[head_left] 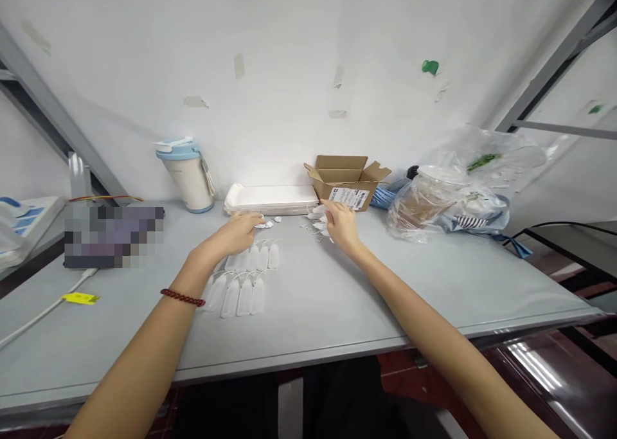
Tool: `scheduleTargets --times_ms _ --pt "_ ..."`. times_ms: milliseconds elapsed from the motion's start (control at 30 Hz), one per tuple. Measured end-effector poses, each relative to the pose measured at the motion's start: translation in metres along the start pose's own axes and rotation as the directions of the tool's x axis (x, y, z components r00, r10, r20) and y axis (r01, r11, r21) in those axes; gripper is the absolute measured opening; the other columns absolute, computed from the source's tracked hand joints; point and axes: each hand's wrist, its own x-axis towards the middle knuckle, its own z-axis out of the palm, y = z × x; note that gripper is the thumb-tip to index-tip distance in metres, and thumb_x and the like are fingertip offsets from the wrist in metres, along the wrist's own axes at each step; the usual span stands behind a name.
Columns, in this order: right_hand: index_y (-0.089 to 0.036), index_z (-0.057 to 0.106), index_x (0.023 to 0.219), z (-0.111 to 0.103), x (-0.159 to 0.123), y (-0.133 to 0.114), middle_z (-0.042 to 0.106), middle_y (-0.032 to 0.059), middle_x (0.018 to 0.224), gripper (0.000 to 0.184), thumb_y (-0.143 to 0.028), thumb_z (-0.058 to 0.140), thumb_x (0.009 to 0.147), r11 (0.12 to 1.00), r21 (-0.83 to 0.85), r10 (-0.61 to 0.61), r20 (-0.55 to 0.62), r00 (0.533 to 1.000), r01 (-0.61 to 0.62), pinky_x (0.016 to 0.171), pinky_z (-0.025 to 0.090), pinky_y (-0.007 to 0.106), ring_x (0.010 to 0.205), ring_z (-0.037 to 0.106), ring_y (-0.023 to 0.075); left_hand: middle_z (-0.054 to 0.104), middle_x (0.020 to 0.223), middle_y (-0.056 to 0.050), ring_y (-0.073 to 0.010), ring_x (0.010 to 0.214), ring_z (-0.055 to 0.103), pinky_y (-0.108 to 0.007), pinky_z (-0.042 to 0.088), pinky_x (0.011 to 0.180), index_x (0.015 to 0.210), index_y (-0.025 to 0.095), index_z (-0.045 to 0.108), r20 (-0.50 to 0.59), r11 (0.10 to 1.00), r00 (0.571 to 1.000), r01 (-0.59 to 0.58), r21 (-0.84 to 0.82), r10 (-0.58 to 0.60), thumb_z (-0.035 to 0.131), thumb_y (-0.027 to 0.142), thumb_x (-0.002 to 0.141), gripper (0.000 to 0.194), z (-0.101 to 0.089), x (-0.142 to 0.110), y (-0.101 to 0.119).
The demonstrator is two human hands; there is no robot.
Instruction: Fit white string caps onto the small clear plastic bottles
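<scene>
My left hand (237,232) is low over the table, its fingers drawn together at some small white pieces (268,223). Whether one is pinched under the fingertips is hidden. My right hand (343,225) reaches over a loose cluster of white tags with strings (318,220), index finger stretched forward and thumb apart from it. Below the left hand, flat white tags with loops lie in two rows, an upper row (263,258) and a lower row (245,296). My left wrist and forearm cover part of both rows.
Behind the hands lies a flat white stack (274,198), beside an open cardboard box (348,185). A cream and blue tumbler (187,175) stands at the back left. A pixelated dark object (113,236) and a cable (48,317) are left; bagged items (424,201) are right.
</scene>
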Motion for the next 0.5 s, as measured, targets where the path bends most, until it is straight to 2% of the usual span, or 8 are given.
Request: scheduleTargets --times_ms 67,133,233,300,400,500 --pt "-0.016 0.056 0.127 -0.001 0.001 -0.001 0.055 0.0146 0.132 0.048 -0.005 0.035 0.085 0.996 -0.087 0.038 0.047 0.998 -0.034 0.096 0.037 0.048 0.123 0.047 0.0286 0.051 0.138 -0.005 -0.0258 0.128 0.043 -0.04 0.034 0.105 0.123 0.021 0.059 0.054 0.999 0.998 0.005 0.042 -0.007 0.032 0.004 0.08 0.053 0.002 0.001 0.001" --pt "-0.016 0.054 0.129 -0.004 -0.001 -0.005 0.05 0.0164 0.137 0.051 -0.004 0.035 0.083 0.991 -0.127 0.041 0.035 0.999 -0.036 0.097 0.035 0.05 0.127 0.042 0.0299 0.046 0.143 -0.006 -0.0281 0.126 0.043 -0.041 0.037 0.101 0.126 0.021 0.056 0.094 0.996 0.995 0.013 0.091 -0.022 0.033 0.005 0.081 0.052 0.005 0.002 0.001" --pt "-0.017 0.054 0.127 -0.007 -0.01 -0.02 0.049 0.0157 0.138 0.05 -0.004 0.036 0.083 0.993 -0.104 -0.055 0.011 0.998 0.056 0.098 0.032 0.05 0.127 0.04 0.0293 0.04 0.147 -0.008 -0.0301 0.126 0.042 -0.043 0.039 0.099 0.129 0.019 0.053 0.134 0.987 0.991 -0.005 0.158 -0.017 0.036 0.003 0.077 0.057 0.012 0.004 0.001" --pt "-0.016 0.056 0.124 -0.009 -0.019 -0.033 0.054 0.015 0.13 0.046 -0.004 0.037 0.084 0.989 -0.041 -0.14 0.051 0.989 0.142 0.097 0.033 0.046 0.121 0.044 0.0277 0.038 0.148 -0.008 -0.0318 0.127 0.04 -0.045 0.04 0.098 0.13 0.019 0.052 0.141 0.985 0.99 -0.01 0.174 -0.015 0.038 0.002 0.072 0.062 0.016 0.006 0.0" --pt "-0.016 0.057 0.121 -0.008 -0.031 -0.05 0.059 0.015 0.117 0.042 -0.004 0.039 0.085 0.959 0.075 -0.284 0.164 0.945 0.275 0.09 0.037 0.041 0.11 0.05 0.0263 0.037 0.149 -0.007 -0.034 0.129 0.038 -0.048 0.039 0.098 0.128 0.021 0.054 0.142 0.983 0.99 -0.009 0.185 -0.017 0.041 0.001 0.069 0.064 0.019 0.007 0.003" --pt "-0.017 0.056 0.122 -0.004 -0.038 -0.057 0.056 0.0153 0.121 0.04 -0.004 0.041 0.087 0.903 0.126 -0.43 0.252 0.867 0.411 0.088 0.037 0.041 0.11 0.048 0.0261 0.039 0.148 -0.006 -0.0341 0.128 0.038 -0.049 0.039 0.098 0.128 0.022 0.054 0.146 0.982 0.989 -0.008 0.191 -0.02 0.04 0.001 0.069 0.064 0.02 0.008 0.007"
